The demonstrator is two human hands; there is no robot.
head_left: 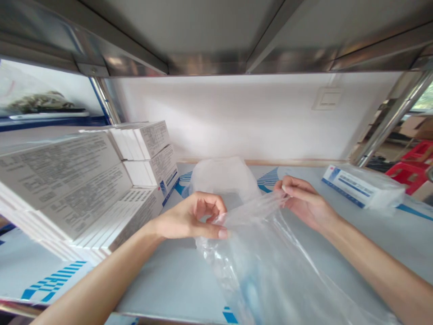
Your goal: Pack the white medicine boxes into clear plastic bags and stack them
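Observation:
A clear plastic bag (270, 257) hangs between my two hands over the front of the shelf. My left hand (199, 216) has thumb and fingers curled at the left corner of its upper edge. On the right corner of that edge, my right hand (301, 196) pinches the film between thumb and fingers. The bag's upper edge is stretched between them, and its lower part spreads toward me, partly blurred. Behind it, more clear plastic bags (223, 176) lie on the shelf near the wall.
White printed boxes (67, 180) stand stacked in several rows at the left. A plastic-wrapped box bundle (358, 185) sits at the right. A metal shelf (209, 40) hangs low overhead. Metal posts (389, 122) flank the space, with red stools (411, 167) beyond.

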